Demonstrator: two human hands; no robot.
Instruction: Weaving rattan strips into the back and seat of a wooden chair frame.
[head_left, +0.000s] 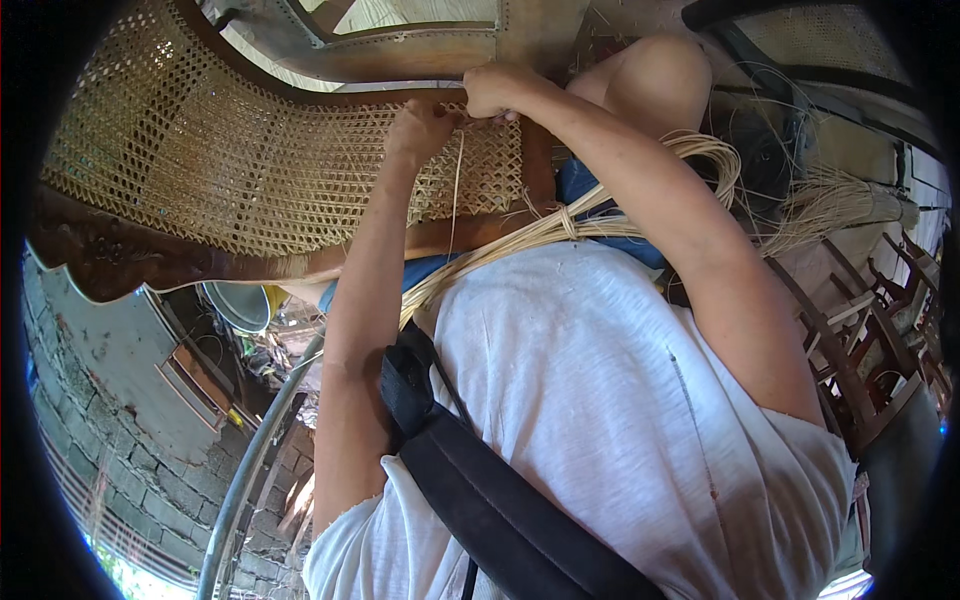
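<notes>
A curved wooden chair frame (480, 232) with a woven cane panel (300, 165) lies across my lap. Over the panel's right part, my left hand (422, 130) is closed, its fingertips pinched on a thin cane strand (457, 185). That strand hangs down across the weave from between my hands. Beside it, at the far rail, my right hand (493, 92) is curled shut close to the left fingertips. Whatever lies within its fingers is hidden. A bundle of pale cane strands (530, 235), tied around its middle, rests over my lap below the panel.
Another wooden frame (400, 55) stands beyond the panel. A bucket (240, 305) sits at the left, near a block wall (150, 480). Loose cane (825, 205) spreads at the right, by stacked wooden chair parts (860, 330). A black strap (500, 500) crosses my shirt.
</notes>
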